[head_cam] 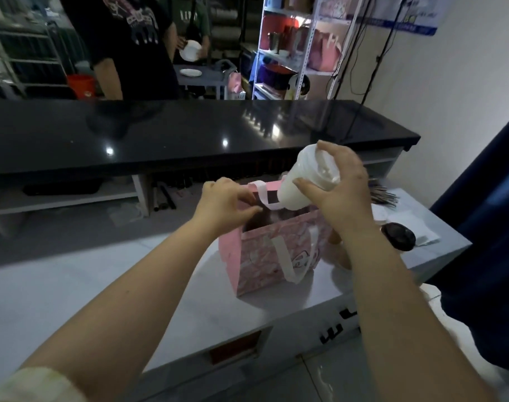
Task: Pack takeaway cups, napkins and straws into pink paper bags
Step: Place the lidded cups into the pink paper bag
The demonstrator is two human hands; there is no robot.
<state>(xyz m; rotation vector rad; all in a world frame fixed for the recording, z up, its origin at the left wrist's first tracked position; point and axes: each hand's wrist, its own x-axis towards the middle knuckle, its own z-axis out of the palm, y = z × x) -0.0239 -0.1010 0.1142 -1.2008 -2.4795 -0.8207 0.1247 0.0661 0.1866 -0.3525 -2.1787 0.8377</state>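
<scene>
Tilting over the pink paper bag (272, 253), a white cup (302, 181) sits gripped in the right hand (342, 188); the left hand (225, 203) seemingly pinches the bag's rim.

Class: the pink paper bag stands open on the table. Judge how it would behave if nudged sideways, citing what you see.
Probably light and apt to slide or tip: the pink paper bag stands tall, and the left hand pinches its rim. Its walls look fairly stiff, keeping crisp folds. The white handle droops over the front, so it is likely floppy.
</scene>
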